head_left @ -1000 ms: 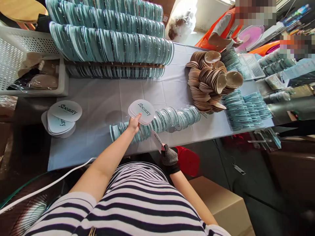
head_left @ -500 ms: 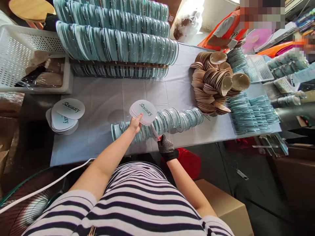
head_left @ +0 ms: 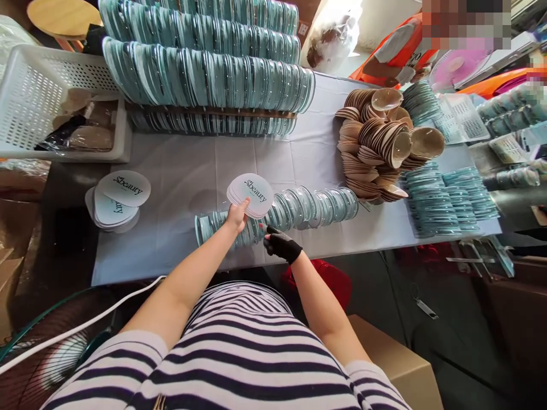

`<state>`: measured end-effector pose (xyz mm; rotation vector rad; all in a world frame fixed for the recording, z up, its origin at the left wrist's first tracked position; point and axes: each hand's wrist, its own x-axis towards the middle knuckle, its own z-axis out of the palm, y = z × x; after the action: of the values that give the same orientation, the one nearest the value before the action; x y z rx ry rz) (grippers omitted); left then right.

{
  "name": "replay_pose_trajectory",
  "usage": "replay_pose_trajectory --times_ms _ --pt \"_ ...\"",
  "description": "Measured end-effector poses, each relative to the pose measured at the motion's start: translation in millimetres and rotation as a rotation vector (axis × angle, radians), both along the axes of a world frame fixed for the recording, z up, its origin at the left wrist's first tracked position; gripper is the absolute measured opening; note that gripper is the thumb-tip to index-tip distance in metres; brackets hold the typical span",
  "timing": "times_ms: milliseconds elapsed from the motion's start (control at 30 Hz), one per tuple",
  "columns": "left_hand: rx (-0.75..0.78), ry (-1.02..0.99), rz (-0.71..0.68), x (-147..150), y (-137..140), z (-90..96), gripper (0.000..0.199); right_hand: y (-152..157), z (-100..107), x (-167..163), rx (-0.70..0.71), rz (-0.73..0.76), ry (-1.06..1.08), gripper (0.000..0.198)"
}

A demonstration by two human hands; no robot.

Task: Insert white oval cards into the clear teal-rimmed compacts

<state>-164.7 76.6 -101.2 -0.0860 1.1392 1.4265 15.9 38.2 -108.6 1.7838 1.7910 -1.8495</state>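
My left hand [head_left: 237, 217] is closed on a small stack of white round cards [head_left: 250, 195] printed "beauty", thumb on top, held above a row of teal-edged, clear round packs [head_left: 299, 206]. My right hand [head_left: 282, 244], in a black glove with bare fingertips, is at the near side of this row. Its fingers are curled together against the packs; whatever they may grip is hidden. More of the printed cards [head_left: 122, 199] lie in a loose pile at the left of the table.
Long rows of teal-edged packs [head_left: 209, 80] stand at the back of the pale-covered table [head_left: 171, 156]. A white basket [head_left: 64, 152] sits at left. Brown oval pads [head_left: 376, 145] and stacked packs [head_left: 436, 199] are at right. Beyond is a co-worker in an orange vest [head_left: 395, 48].
My right hand has moved a little left and in against the row. The card that showed at its fingertips is out of sight. My left hand holds its stack nearly still.
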Motion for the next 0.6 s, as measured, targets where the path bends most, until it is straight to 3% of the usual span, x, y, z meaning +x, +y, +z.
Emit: replay_pose_trajectory --times_ms 67,100,233,400,500,600 --pt "-0.002 0.009 0.004 2.0 0.4 -0.3 0.031 9.1 3.3 6.6 -0.053 -0.069 0.067 0.030" --pt "-0.002 0.014 0.006 2.8 -0.3 0.1 0.032 15.7 5.9 8.4 0.009 -0.133 0.050 0.032" --pt "0.010 0.030 -0.019 3.0 -12.5 3.3 0.035 43.9 22.7 4.0 0.531 -0.400 -0.025 0.048" --pt "0.037 0.089 -0.049 0.5 -39.5 0.7 0.045 35.8 36.1 -31.4 0.877 -0.169 0.000 0.050" --pt "0.044 0.106 -0.081 -2.6 -47.3 -2.1 0.045 18.6 28.6 -55.9 0.827 -0.205 0.083 0.039" --pt "0.074 0.087 -0.046 -12.7 -43.5 -0.4 0.047 13.5 22.1 -56.2 0.685 -0.431 0.100 0.044"
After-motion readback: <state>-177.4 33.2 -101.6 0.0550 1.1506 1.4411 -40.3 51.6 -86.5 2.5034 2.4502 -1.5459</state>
